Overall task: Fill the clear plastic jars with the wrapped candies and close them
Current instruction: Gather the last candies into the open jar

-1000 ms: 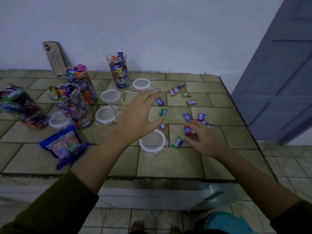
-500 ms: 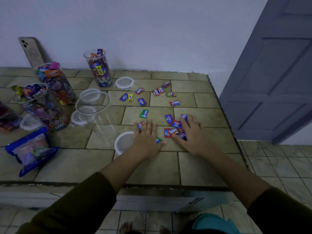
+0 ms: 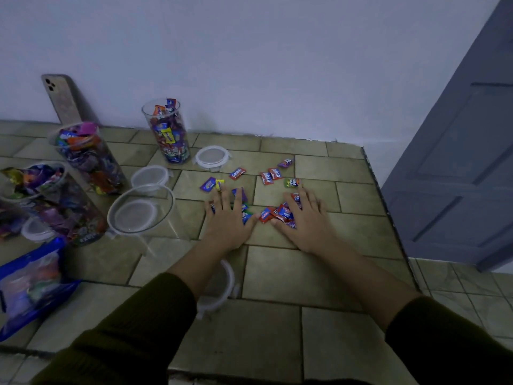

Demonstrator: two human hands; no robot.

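Wrapped candies point(image 3: 273, 213) lie scattered on the tiled counter point(image 3: 286, 276). My left hand point(image 3: 229, 220) lies flat on some of them, fingers straight. My right hand point(image 3: 304, 218) lies flat on a small heap of red and blue candies beside it. More candies point(image 3: 268, 177) lie loose just beyond my fingers. An empty clear jar point(image 3: 141, 209) stands left of my left hand. Three candy-filled jars stand open: one at the back point(image 3: 166, 132), two at the left point(image 3: 86, 157) point(image 3: 55, 201). Several white lids lie about, one at the back point(image 3: 212, 158) and one under my left forearm point(image 3: 222, 287).
A blue candy bag point(image 3: 30, 284) lies at the front left. A phone point(image 3: 62, 98) leans on the wall at the back left. The counter ends at the right point(image 3: 388, 218), next to a grey door point(image 3: 458, 162). A further filled container point(image 3: 8, 218) shows at the left edge.
My left hand came down from above the lid onto the candies. Both hands have slid forward and closer together, pushing candies into a heap between them.
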